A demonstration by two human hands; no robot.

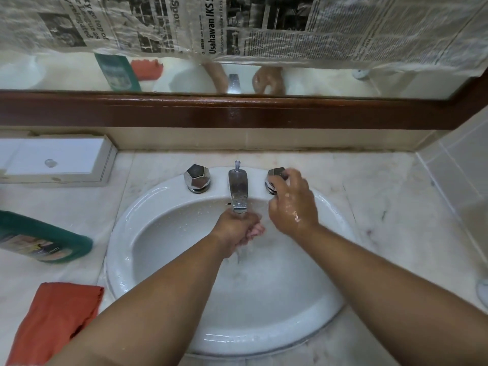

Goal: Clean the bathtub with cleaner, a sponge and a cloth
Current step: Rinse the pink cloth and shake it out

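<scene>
My left hand point(237, 229) is cupped under the chrome spout point(238, 190) of a white sink point(148, 220), and water runs over its curled fingers; it holds nothing. My wet right hand point(291, 204) grips the right chrome tap knob point(276, 173) with its fingertips. A green cleaner bottle point(39, 239) lies on its side on the counter at the left. An orange cloth point(55, 320), folded, lies at the counter's near left edge. No sponge is in view.
The left tap knob point(197, 178) stands free. A white box point(56, 159) sits at the back left of the marble counter point(383, 207). A wood-framed mirror point(237, 112), partly covered with newspaper, runs along the wall behind.
</scene>
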